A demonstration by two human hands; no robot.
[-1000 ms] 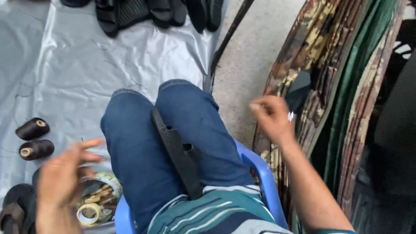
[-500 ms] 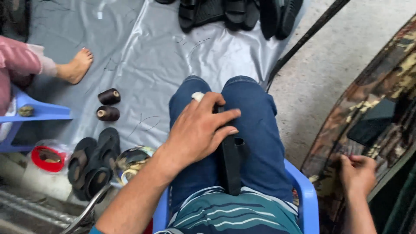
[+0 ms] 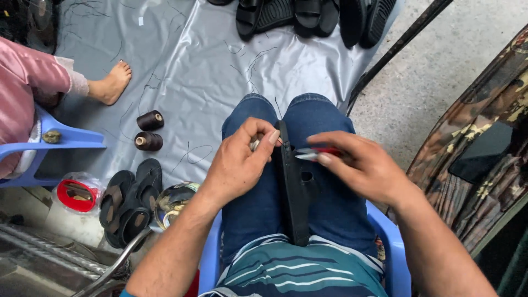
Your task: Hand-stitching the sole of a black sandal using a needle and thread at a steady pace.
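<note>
A: Landmark for this entry: the black sandal sole (image 3: 293, 187), standing on edge between the seated person's knees, its long side running from the lap out toward the knees.

B: Left hand (image 3: 239, 162)?

A: Just to the left of the sole, over the left thigh. Fingers curled in, thumb and forefinger pinched together on a small pale item (image 3: 255, 144) at the sole's upper end. The item is mostly hidden by the fingers; I cannot tell what it is. The forefinger tip touches the sole's edge.

B: Right hand (image 3: 360, 165)?

A: Just to the right of the sole, over the right thigh. Closed on a small red-handled cutter (image 3: 314, 154), thumb beneath and fingers on top. Its pale metal tip points left and sits just beside the sole's upper part; whether it touches, I cannot tell.

B: Surroundings, relative to the sole?

A: Under the person, a blue plastic chair (image 3: 391, 242). Ahead of the knees, a grey plastic sheet (image 3: 203, 71) spread on the floor, with a row of black sandals (image 3: 308, 16) at its far edge. Well left of the sole, two dark thread spools (image 3: 148, 131) lie on the sheet, and nearer the chair a pair of black sandals (image 3: 129, 201). Far left, another person's bare foot (image 3: 113, 82) rests on the sheet.
</note>
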